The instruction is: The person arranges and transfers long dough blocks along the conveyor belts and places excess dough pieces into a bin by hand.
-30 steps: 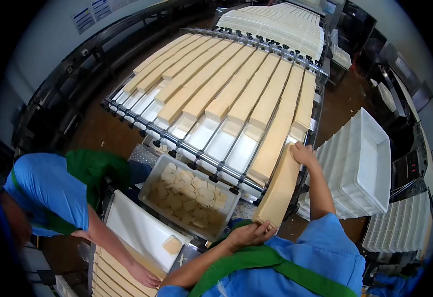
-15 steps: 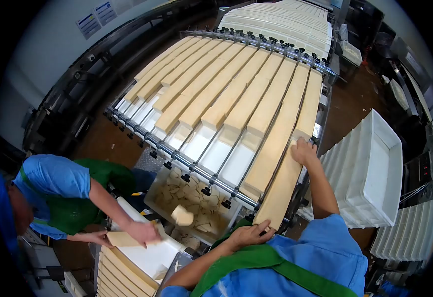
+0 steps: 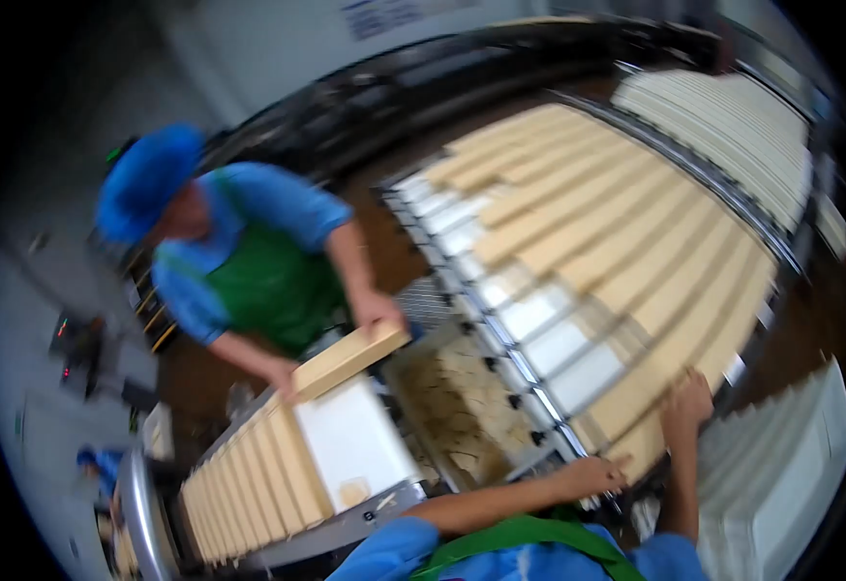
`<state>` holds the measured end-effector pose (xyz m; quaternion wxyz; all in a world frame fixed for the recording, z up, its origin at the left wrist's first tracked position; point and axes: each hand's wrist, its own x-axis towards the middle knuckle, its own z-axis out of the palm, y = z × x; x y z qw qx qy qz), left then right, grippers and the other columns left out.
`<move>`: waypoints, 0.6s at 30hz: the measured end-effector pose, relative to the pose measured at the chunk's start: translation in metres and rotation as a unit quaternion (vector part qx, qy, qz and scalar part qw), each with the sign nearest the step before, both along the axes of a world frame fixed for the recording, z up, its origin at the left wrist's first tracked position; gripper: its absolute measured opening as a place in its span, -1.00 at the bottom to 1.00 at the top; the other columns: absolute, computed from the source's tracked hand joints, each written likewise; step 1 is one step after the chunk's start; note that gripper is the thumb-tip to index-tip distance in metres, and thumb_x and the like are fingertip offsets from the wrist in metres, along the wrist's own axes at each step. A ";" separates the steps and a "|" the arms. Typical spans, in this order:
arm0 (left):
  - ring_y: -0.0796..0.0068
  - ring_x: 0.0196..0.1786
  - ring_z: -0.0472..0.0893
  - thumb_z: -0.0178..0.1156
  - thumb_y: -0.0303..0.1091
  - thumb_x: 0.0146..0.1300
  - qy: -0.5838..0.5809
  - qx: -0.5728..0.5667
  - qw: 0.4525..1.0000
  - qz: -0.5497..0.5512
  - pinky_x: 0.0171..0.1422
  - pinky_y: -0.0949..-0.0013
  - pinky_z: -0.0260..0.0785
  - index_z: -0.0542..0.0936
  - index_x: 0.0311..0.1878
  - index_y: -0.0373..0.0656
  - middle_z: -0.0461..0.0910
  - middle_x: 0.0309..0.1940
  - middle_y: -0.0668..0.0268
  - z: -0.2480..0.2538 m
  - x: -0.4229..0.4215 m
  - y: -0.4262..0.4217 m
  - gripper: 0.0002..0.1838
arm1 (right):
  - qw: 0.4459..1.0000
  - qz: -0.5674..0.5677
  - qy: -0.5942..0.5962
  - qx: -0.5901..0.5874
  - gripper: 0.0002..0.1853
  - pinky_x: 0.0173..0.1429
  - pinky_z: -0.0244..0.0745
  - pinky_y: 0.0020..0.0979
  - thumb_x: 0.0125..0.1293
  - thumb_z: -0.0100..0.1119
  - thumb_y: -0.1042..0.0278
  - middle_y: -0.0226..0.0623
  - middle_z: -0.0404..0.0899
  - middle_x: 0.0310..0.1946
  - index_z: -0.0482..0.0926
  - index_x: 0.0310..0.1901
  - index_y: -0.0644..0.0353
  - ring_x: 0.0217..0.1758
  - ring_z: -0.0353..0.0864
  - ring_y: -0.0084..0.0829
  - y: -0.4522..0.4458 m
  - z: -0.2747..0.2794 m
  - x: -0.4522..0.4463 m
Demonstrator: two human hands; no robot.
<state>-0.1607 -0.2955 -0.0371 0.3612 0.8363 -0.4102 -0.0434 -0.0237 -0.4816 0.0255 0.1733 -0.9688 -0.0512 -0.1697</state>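
A long, pale cream block (image 3: 644, 443) lies in the lane of the slatted table nearest me. Curled around its near end are the fingers of my left hand (image 3: 589, 475). Farther along the same block, my right hand (image 3: 686, 411) grips it from the right side. Motion blur hides the exact finger contact. Many similar blocks (image 3: 626, 228) lie in parallel lanes beside it, separated by thin rods. White surface (image 3: 544, 334) shows between their near ends and the metal front rail (image 3: 529, 373).
A co-worker (image 3: 249, 252) in a blue cap and green apron holds another block (image 3: 350, 360) over a conveyor (image 3: 355, 436) lined with blocks. Between us stands a bin (image 3: 423, 402) of pale scraps. Stacked white trays (image 3: 781, 474) stand at right.
My view has swung left, so the table appears farther right. The co-worker's block has been lifted and tilted. A scrap seen in mid-air over the bin is gone. My hands remain at the block.
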 end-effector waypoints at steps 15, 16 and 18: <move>0.17 0.08 0.57 0.24 -0.38 0.08 -0.061 -0.013 0.914 0.402 0.03 0.23 0.50 0.43 0.21 0.02 0.44 0.19 0.17 0.013 -0.079 0.131 -0.45 | 0.953 0.014 0.239 -0.186 -0.21 0.46 -0.31 0.23 0.33 -0.04 -0.04 -0.06 -0.20 0.52 -0.04 0.46 0.19 0.57 -0.30 0.00 0.085 0.008 -0.118; 0.07 0.10 0.55 0.24 -0.37 0.14 0.009 -0.052 0.890 0.454 0.05 0.22 0.51 0.34 0.30 0.08 0.44 0.20 0.15 0.016 -0.088 0.144 -0.39 | 0.951 0.019 0.235 -0.200 -0.21 0.46 -0.31 0.23 0.33 -0.04 -0.04 -0.06 -0.20 0.52 -0.04 0.46 0.19 0.57 -0.30 0.00 0.092 0.004 -0.113; -0.02 0.01 0.58 0.20 -0.36 0.18 0.155 -0.056 0.845 0.508 0.01 0.18 0.53 0.25 0.35 0.06 0.25 0.32 0.08 0.029 -0.104 0.176 -0.35 | 0.973 0.065 0.148 -0.163 -0.27 0.44 -0.25 0.22 0.36 -0.04 0.03 0.00 -0.15 0.50 0.00 0.45 0.18 0.55 -0.23 0.04 0.104 -0.002 -0.107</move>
